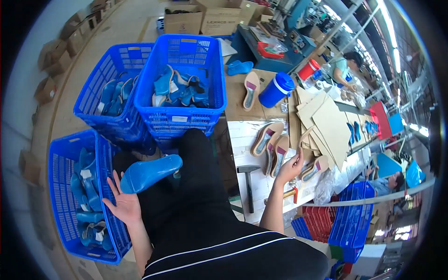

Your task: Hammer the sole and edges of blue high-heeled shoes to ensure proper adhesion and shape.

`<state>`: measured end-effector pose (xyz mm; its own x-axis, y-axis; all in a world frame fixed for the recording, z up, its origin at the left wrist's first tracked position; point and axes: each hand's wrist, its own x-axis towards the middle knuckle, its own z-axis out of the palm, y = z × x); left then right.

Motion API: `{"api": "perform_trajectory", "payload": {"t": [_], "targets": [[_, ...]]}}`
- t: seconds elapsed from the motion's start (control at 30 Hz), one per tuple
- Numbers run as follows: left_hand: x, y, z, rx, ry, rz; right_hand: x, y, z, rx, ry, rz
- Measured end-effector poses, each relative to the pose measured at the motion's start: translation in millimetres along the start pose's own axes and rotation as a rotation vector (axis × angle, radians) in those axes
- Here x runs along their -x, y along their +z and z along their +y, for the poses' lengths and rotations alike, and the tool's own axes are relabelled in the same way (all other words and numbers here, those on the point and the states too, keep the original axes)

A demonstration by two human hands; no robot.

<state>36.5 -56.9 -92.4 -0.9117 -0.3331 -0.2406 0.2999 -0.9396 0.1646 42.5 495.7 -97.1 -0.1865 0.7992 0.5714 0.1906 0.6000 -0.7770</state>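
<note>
A blue shoe last lies across my lap, its broad toe end toward my left hand. That hand is open, palm up with fingers spread, and its fingertips are at the edge of the last. Over the white-covered worktable, my right hand pinches the lower end of a tan insole seen nearly edge-on. Beside it on the table lie several more insoles with purple heel patches, and another insole just to the right. A hammer with a dark head lies left of my right forearm.
Blue crates of blue lasts stand ahead and at my left. On the table are a blue jug, tan board sheets and a red-and-orange-handled tool. Other people work farther right.
</note>
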Motion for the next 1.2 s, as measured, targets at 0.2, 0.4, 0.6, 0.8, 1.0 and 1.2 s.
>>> {"api": "perform_trajectory", "payload": {"t": [0.2, 0.4, 0.6, 0.8, 1.0, 1.2], "targets": [[-20, 12, -23, -0.017, -0.119, -0.026, 41, -32, 120, 0.455, -0.131, -0.361], [-20, 17, -24, -0.049, -0.145, -0.056, 63, -15, 92, 0.487, -0.201, -0.404], [-26, 10, -24, -0.024, -0.164, -0.042, 60, 31, 60, 0.424, -0.177, -0.611], [-16, -3, -4, -0.027, -0.160, -0.156, 77, 68, 48, 0.640, -0.366, -0.574], [-20, 7, 9, -0.192, -0.172, -0.193, 69, 59, 49, 0.694, -0.212, -0.700], [-36, 14, -1, -0.214, -0.194, -0.184, 69, 71, 73, 0.592, -0.299, -0.598]]}}
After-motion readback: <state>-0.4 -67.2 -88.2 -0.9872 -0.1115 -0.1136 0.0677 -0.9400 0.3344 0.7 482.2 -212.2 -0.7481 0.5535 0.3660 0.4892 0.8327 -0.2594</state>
